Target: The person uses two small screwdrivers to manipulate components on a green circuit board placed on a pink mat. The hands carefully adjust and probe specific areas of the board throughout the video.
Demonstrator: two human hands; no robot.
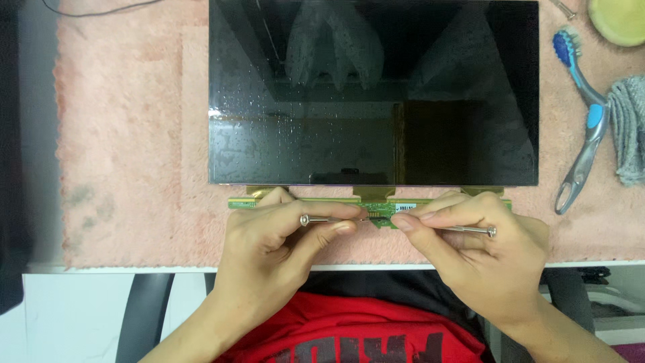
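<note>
My left hand (282, 235) and right hand (470, 249) each pinched a thin metal probe (332, 219), tips meeting on the green board (376, 204) below the panel (373, 91). A slip could scratch its contacts or tear the ribbons (373, 193).

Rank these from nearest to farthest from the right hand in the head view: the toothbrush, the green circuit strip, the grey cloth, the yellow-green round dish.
From the right hand:
1. Green circuit strip, just under its fingertips, along the screen's lower edge.
2. Toothbrush, to the right on the pink mat.
3. Grey cloth, at the right edge, beyond the toothbrush.
4. Yellow-green round dish, top right corner.
</note>
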